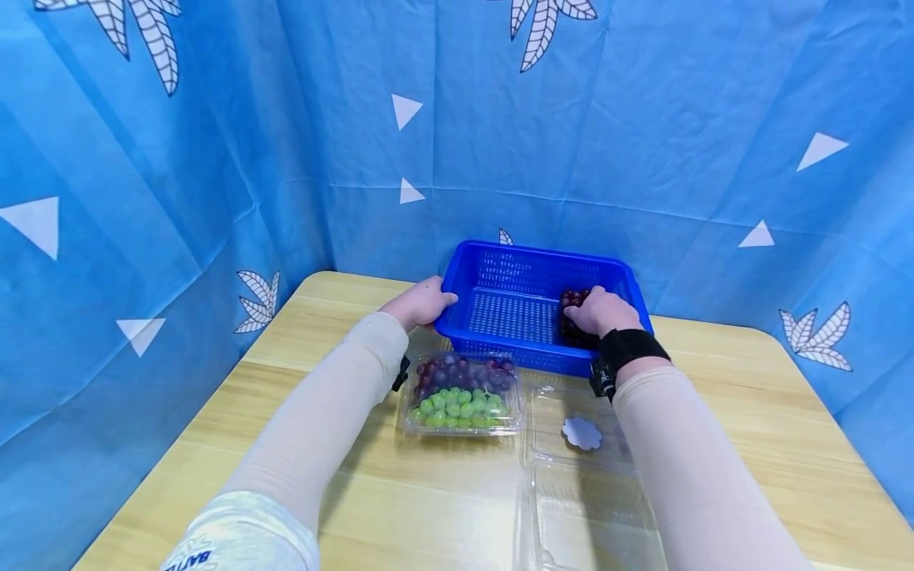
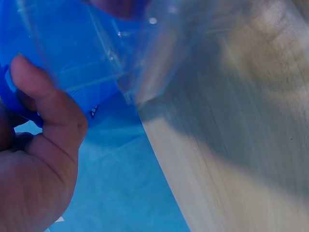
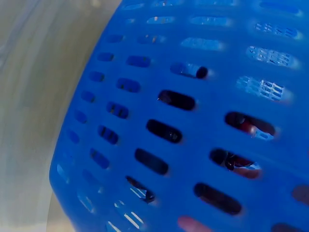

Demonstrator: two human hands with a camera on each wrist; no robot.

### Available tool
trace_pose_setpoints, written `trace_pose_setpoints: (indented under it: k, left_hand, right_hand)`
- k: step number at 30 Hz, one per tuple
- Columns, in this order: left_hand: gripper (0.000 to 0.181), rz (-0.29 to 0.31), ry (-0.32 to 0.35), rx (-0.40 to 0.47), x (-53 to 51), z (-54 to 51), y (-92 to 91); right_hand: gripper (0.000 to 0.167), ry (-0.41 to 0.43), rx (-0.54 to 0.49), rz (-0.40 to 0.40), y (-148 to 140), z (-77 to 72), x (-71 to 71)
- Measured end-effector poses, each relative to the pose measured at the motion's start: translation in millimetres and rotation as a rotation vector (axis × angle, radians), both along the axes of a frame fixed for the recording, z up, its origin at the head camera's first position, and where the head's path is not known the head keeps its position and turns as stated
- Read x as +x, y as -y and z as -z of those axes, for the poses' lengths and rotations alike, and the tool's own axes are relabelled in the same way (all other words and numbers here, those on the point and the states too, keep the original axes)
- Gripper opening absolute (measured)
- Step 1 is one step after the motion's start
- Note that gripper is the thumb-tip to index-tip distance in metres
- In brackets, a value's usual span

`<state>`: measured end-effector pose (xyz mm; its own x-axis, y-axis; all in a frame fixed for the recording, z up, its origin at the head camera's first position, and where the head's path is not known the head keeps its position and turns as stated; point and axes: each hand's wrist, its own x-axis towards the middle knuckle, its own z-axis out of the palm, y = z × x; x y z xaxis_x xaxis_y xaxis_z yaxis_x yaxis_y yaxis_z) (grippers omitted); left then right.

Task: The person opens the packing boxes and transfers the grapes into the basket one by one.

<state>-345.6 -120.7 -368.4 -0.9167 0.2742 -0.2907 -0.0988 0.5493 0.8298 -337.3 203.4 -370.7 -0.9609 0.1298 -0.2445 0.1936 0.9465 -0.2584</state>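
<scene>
A blue perforated plastic basket stands at the back of the table. My left hand grips its left rim; in the left wrist view the thumb lies over the rim. My right hand reaches into the basket's right end and holds a bunch of dark red grapes. Through the basket's slots in the right wrist view, dark grapes show in part, while most of that hand is hidden. In front of the basket, a clear plastic box contains dark grapes and green grapes.
An opened clear clamshell box lies on the wooden table at front right, partly under my right forearm. Its upper half carries a white scalloped label. Blue patterned curtain hangs close behind the basket and along both sides.
</scene>
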Motion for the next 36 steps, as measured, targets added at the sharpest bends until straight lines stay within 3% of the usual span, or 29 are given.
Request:
trace_pose_setpoints:
  k: [9, 14, 21, 29, 33, 36]
  left_hand:
    - [0.042, -0.003, -0.015, -0.057, 3.4, -4.2, -2.3]
    - [0.037, 0.031, -0.041, -0.103, 4.7, -7.1, -4.3]
    - [0.044, 0.004, -0.076, -0.206, 7.1, -5.9, -2.1]
    - [0.06, -0.017, -0.147, -0.337, 10.1, -1.5, 5.6]
    - [0.058, -0.01, -0.203, -0.318, 15.9, 1.7, 12.0]
    - [0.054, -0.007, -0.268, -0.312, 26.1, 2.5, 19.8]
  right_hand:
    - [0.075, -0.074, 0.091, -0.087, -0.7, -13.2, 0.4]
    - [0.058, -0.22, 0.13, -0.2, 1.3, -31.5, 7.4]
    - [0.039, -0.421, 0.095, -0.358, 23.1, -51.4, 28.7]
    - [0.026, -0.565, 0.089, -0.597, 54.7, -48.5, 61.1]
    - [0.022, -0.627, 0.074, -0.713, 70.7, -43.4, 76.5]
    - [0.018, -0.682, 0.057, -0.806, 82.2, -40.6, 85.0]
